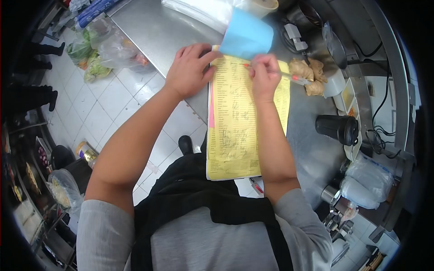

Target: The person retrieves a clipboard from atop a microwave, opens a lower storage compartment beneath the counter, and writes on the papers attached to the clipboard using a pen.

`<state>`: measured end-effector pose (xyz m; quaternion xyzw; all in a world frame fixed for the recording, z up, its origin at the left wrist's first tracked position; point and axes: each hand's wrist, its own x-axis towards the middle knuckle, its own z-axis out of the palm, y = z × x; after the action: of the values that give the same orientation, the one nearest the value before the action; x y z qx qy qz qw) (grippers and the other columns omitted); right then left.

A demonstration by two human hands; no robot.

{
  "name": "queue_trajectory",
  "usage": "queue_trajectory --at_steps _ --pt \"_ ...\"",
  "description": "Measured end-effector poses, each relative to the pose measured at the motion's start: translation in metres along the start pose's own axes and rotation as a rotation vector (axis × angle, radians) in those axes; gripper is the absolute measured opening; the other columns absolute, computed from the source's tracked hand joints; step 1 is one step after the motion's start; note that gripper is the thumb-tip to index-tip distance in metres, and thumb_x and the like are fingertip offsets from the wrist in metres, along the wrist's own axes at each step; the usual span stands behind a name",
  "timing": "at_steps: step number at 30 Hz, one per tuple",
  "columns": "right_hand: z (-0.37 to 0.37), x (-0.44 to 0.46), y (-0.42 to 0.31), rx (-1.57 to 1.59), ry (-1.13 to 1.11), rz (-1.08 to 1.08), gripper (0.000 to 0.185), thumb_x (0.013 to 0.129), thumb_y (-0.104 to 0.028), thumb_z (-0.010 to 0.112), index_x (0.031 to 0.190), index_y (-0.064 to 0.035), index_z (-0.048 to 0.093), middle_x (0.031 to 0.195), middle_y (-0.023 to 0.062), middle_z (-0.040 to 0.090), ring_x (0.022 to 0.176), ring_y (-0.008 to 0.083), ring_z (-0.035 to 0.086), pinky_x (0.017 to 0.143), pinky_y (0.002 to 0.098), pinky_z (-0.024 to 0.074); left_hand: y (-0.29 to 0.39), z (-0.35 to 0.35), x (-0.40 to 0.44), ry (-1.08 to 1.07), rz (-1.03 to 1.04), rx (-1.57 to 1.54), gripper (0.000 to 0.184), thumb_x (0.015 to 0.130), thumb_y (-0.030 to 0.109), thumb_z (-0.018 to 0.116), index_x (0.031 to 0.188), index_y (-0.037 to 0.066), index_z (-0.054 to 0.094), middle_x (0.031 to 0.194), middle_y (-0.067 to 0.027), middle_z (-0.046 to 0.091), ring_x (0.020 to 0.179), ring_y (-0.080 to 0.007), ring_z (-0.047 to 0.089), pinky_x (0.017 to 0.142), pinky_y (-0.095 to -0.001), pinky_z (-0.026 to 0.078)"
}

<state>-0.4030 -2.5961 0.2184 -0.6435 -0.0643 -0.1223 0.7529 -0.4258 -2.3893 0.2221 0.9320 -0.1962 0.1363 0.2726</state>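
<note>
A pad of yellow printed forms (246, 149) with handwritten marks lies on the steel counter, its lower end reaching over the edge towards my body. My right hand (265, 77) is closed around a clear-barrelled pen (285, 75). The pen's red-orange tip is over the upper part of the top sheet; whether it touches the paper I cannot tell. Fingers spread, my left hand (192, 70) rests on the counter by the pad's upper left corner, with thumb and forefinger at the paper's edge. A pink sheet (211, 108) shows under the yellow ones.
Beyond the pad lies a blue sheet (247, 32). Pieces of ginger (309, 74) and a black lidded cup (337, 128) stand to the right. Bagged vegetables (97, 49) sit on the tiled floor at left, near another person's legs (40, 49).
</note>
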Motion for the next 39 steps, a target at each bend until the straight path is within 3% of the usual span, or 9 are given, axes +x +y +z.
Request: queue_trajectory --at_steps 7,10,13,22,28,31,39 --pt "-0.007 0.0 0.013 -0.114 -0.076 -0.111 0.011 0.086 0.005 0.049 0.083 -0.0058 0.048 0.08 0.004 0.055 0.057 0.0077 0.044 0.058 0.0234 0.0464 -0.001 -0.001 0.0 -0.001 0.02 0.001 0.03 0.085 0.018 0.062 0.114 0.024 0.065 0.124 -0.0077 0.055 0.117 -0.0235 0.052 0.105 -0.0431 0.034" --pt "-0.002 0.001 0.011 -0.08 -0.005 -0.087 0.01 0.082 0.004 0.053 0.074 -0.0029 0.05 0.07 -0.0001 0.053 0.059 0.0051 0.043 0.055 0.0222 0.0376 -0.001 -0.001 0.0 0.002 0.022 -0.003 0.03 0.085 0.018 0.062 0.114 0.024 0.065 0.125 -0.0077 0.055 0.117 -0.0234 0.052 0.105 -0.043 0.034" --pt "-0.001 0.002 0.011 -0.238 -0.03 -0.104 0.011 0.081 0.003 0.053 0.072 -0.0033 0.05 0.067 -0.0003 0.053 0.059 0.0058 0.045 0.055 0.0228 0.039 -0.001 -0.002 0.0 0.002 0.023 -0.006 0.03 0.085 0.018 0.062 0.114 0.024 0.065 0.125 -0.0076 0.055 0.117 -0.0236 0.052 0.105 -0.043 0.034" --pt "0.004 0.001 0.006 -0.182 -0.006 -0.077 0.011 0.08 0.003 0.053 0.071 -0.0027 0.05 0.064 -0.0001 0.052 0.059 0.0061 0.046 0.056 0.0224 0.0421 -0.002 0.0 0.0 -0.005 0.013 0.002 0.031 0.084 0.018 0.061 0.115 0.023 0.064 0.125 -0.0077 0.055 0.117 -0.0238 0.052 0.105 -0.043 0.034" --pt "-0.001 0.001 0.005 -0.154 -0.003 -0.012 0.011 0.082 0.004 0.052 0.073 -0.0029 0.051 0.068 -0.0002 0.053 0.058 0.0052 0.045 0.055 0.0219 0.0406 -0.001 -0.001 0.0 -0.003 0.014 -0.001 0.031 0.085 0.018 0.061 0.115 0.023 0.064 0.125 -0.008 0.055 0.117 -0.0237 0.052 0.105 -0.043 0.034" --pt "-0.006 -0.004 0.001 -0.05 -0.024 0.002 0.011 0.085 0.005 0.051 0.079 -0.0046 0.05 0.077 0.0034 0.056 0.057 0.0073 0.045 0.053 0.0223 0.041 -0.002 0.0 0.0 0.0 0.02 0.006 0.031 0.085 0.018 0.06 0.115 0.023 0.064 0.125 -0.0081 0.055 0.118 -0.0239 0.052 0.105 -0.043 0.034" --pt "-0.007 -0.004 0.01 -0.151 -0.072 -0.073 0.01 0.085 0.005 0.051 0.081 -0.0045 0.051 0.076 0.0032 0.055 0.057 0.007 0.044 0.053 0.0222 0.0407 -0.003 0.001 -0.001 0.006 0.025 -0.009 0.031 0.084 0.018 0.06 0.115 0.023 0.064 0.125 -0.0079 0.055 0.119 -0.024 0.051 0.105 -0.0432 0.034"
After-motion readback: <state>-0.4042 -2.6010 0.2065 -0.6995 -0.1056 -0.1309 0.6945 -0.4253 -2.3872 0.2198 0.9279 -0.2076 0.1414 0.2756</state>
